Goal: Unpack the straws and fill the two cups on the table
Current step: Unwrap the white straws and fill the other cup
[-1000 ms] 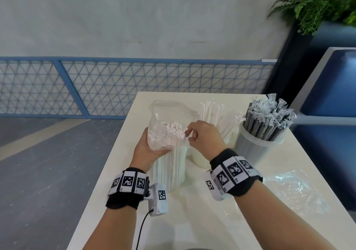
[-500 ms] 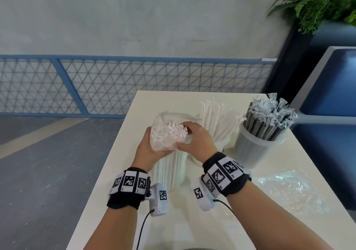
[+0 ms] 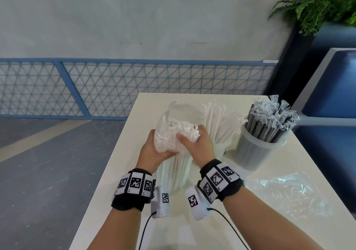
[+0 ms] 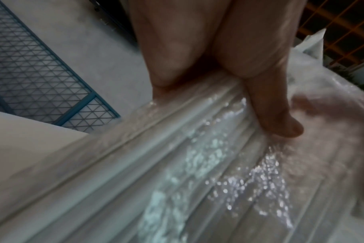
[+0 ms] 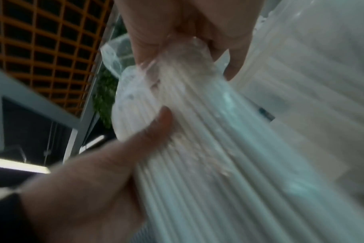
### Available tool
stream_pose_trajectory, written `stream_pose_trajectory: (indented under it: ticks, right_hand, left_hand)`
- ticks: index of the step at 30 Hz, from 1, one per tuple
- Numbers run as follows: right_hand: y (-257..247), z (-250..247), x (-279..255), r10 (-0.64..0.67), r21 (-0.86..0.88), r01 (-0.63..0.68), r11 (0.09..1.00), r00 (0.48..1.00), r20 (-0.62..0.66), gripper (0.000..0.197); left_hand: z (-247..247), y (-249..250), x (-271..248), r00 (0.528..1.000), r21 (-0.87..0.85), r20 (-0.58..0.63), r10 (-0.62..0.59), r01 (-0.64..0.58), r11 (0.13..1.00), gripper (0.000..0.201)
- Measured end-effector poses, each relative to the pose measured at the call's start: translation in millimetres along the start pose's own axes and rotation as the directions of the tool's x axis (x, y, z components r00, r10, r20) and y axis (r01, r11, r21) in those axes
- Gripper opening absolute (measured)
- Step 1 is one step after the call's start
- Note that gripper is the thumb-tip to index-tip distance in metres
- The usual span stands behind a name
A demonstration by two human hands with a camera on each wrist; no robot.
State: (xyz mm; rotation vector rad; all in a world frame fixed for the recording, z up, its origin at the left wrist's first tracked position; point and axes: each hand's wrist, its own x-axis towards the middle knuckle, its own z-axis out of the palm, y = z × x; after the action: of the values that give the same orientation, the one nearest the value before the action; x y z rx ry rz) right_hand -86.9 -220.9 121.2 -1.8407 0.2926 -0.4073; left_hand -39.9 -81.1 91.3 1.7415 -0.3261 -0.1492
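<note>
Bag [image 3: 174,165]: centre of the head view, standing upright on the table [image 3: 119,172], just left of the two cups; white straws [image 3: 183,132] poke out of its open top.
Left hand [image 3: 152,151]: you have it curled round the bag's upper left side, thumb pressed into the film (the wrist view shows this clearly).
Right hand [image 3: 196,145]: fingers closed over the bag's mouth and the straw tips, pinching bunched film.
White cup [image 3: 223,145]: right of centre, part filled with white straws.
Grey cup [image 3: 256,151]: further right, packed with dark wrapped straws.
Handling: the bundle looks light, but the film is thin and slippery and the straws slide loose; paper wraps crush easily.
Grip advice: take the straws as one bunch near the top, and hold the film low while you draw them out.
Loose wrap [image 3: 289,196]: lower right, lying flat on the table.
</note>
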Motion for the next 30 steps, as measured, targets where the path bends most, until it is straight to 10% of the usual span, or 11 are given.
stream_pose_trajectory:
  ticks: [3,10,19,30]
  right_hand:
    - [-9.0,-3.6,11.2,0.049,0.133,-0.039,0.990,0.997,-0.067,0.045]
    - [-47.2,-26.5,32.0,-0.104,0.287,0.148,0.946,0.981,-0.163,0.028]
    - [-7.7,-10.7,1.4,0.004,0.017,-0.004,1.000,0.999,0.037,0.041]
    - [-57.5,-46.5,40.8,0.179,0.555,0.011,0.832,0.941,-0.286,0.025]
  left_hand:
    - [1.3,1.2,0.8,1.000,0.019,-0.007,-0.008,0.009,1.000,0.063]
    - [2.4,1.0,5.8,0.999,0.028,-0.021,-0.042,0.043,0.999,0.061]
    - [4.7,-3.1,7.8,0.998,0.015,-0.022,-0.054,0.054,0.998,0.056]
    - [-1.6,1.3,2.8,0.995,-0.004,-0.059,-0.077,0.077,0.997,0.059]
